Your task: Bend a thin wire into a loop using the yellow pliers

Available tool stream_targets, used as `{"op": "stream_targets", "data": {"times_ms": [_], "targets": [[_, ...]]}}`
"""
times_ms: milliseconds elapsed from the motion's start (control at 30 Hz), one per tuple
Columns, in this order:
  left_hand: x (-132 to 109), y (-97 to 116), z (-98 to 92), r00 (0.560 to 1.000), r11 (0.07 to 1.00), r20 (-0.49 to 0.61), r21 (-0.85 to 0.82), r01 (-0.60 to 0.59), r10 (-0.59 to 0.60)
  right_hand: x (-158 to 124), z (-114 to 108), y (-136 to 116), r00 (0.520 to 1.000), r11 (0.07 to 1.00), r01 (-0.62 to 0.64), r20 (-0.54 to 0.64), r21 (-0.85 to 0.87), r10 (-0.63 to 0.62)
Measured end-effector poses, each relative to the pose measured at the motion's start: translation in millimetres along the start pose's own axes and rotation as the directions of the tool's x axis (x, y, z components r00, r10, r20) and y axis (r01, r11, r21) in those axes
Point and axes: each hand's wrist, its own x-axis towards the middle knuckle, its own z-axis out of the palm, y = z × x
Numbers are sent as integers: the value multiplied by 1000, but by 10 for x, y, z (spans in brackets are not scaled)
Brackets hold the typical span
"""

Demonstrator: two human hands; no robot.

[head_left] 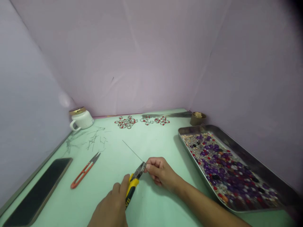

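Over a pale green table [113,164], the left hand [111,209] grips yellow-handled pliers [133,183] whose tip meets a thin wire [132,150] pinched in the closed right hand [159,171], beside a tray [260,164] of beads [224,170].

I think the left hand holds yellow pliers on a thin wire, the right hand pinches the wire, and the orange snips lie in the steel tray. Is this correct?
Not quite. In the head view the orange snips lie on the green table, left of the hands, not in the steel tray, which holds beads. The rest stands: the left hand holds the yellow pliers on the thin wire, and the right hand pinches it.
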Motion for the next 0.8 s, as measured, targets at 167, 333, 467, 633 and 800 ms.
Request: {"op": "stream_targets", "data": {"times_ms": [167,333,467,633,800], "targets": [[-35,-19,-132,990,931,15,-341,-128,141,-6,-17,3,999,1000,10,46,28,-11],[26,-96,-149,965,824,150,-559,-97,215,-12,-31,2,997,997,19,71,68,-24],[112,-152,-142,912,748,283,-662,-37,296,-14,-46,-8,996,994,-17,87,104,8],[94,-125,-138,914,712,281,-702,-12,292,-9,-45,-9,998,997,-32,60,76,27],[34,-75,-117,982,823,86,-560,-93,170,-6,-2,-16,1000,1000,-17,4,16,17]]}}
